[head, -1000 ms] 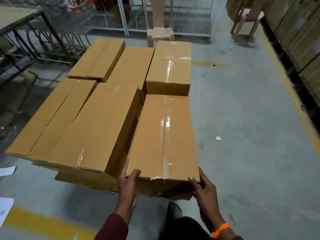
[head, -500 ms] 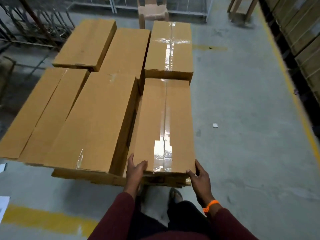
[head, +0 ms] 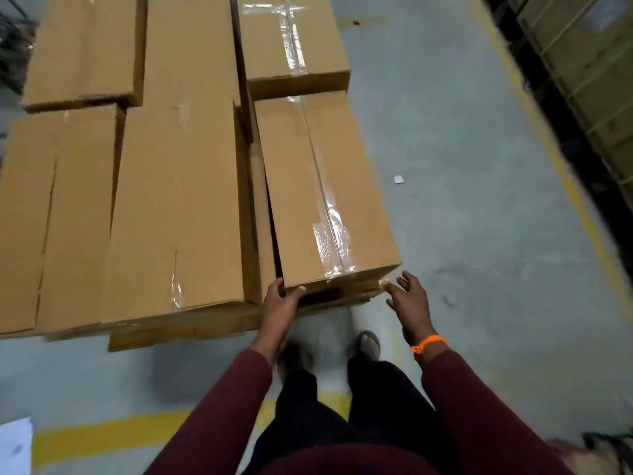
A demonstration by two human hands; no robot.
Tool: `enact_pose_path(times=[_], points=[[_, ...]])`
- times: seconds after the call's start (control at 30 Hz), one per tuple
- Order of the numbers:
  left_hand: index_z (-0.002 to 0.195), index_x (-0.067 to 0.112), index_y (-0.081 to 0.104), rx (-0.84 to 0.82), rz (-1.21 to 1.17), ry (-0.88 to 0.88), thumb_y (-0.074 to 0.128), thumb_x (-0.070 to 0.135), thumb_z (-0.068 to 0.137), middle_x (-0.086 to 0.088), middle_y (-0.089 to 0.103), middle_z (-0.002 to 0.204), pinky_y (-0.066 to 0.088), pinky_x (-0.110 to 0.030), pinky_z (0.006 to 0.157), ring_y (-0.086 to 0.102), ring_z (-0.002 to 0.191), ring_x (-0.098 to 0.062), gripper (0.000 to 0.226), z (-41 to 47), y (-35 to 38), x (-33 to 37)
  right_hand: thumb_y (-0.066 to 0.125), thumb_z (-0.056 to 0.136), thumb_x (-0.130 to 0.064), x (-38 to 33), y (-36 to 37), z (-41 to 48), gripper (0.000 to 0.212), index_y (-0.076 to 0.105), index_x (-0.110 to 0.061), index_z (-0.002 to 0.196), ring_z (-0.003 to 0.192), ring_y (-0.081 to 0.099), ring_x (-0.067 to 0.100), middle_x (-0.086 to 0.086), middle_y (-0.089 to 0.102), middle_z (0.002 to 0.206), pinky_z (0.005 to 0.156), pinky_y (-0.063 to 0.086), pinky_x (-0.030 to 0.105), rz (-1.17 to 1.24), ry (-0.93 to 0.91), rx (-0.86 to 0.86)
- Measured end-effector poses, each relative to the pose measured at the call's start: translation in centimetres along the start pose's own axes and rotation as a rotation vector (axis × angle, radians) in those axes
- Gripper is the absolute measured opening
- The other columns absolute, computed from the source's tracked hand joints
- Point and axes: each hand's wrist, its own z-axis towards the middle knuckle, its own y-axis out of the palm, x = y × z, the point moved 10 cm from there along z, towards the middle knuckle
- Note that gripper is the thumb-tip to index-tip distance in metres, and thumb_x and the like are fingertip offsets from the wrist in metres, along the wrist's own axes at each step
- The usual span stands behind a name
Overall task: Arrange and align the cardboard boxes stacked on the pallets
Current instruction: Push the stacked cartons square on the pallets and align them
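While the left hand [head: 282,299] is gripping the near left corner of the box [head: 325,186], the right hand [head: 409,299] is hovering open just beside its near right corner, the box lying ahead of both, stretching lengthwise away.

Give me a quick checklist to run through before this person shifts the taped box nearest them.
1. Left hand grips the near taped box at its corner: ok.
2. Right hand holds the box: not ok, it is open beside the other corner.
3. Box flush with the tall box alongside: not ok, a dark gap shows.
4. Far end meets the far taped box: ok.
5. Support under the near end: cannot tell, shadowed.
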Motion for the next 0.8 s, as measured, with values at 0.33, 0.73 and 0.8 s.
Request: enact_pose_path(times=[0.33,0.73,0.8], points=[[0.136,0.017,0.056,0.044,0.095,-0.098,0.064,0.020,0.097,0.002,0.063,0.123,0.046,-0.032,0.096,0.058,0.113,-0.017,0.040,-0.3,0.2,-11.7,0.071,0.095,-0.017,16.1,-3.7,-0.9,0.054,0.051,-0.015,0.146,0.121,0.061,0.022,0.011,0.057,0.140,0.102,0.053,0.047,-0.111,0.142,-0.143],[0.155,0.015,0.034,0.132,-0.072,-0.054,0.063,0.011,0.098,0.006,0.046,0.146,0.043,-0.022,0.091,0.050,0.126,-0.013,0.064,16.8,5.6,-34.9,0.074,0.093,-0.014,35.5,4.1,21.8,0.069,0.039,-0.014,0.153,0.137,0.050,0.024,0.007,0.048,0.153,0.111,0.045,0.049,-0.110,-0.089,-0.114],[0.161,0.025,0.015,0.084,-0.021,-0.014,0.067,0.019,0.096,0.000,0.032,0.161,0.039,-0.029,0.106,0.038,0.144,-0.019,0.083,20.4,5.7,-37.2,0.073,0.091,-0.008,36.7,5.0,25.5,0.077,0.033,-0.016,0.156,0.143,0.043,0.023,0.007,0.041,0.158,0.109,0.042,0.041,-0.110,-0.157,-0.072]])
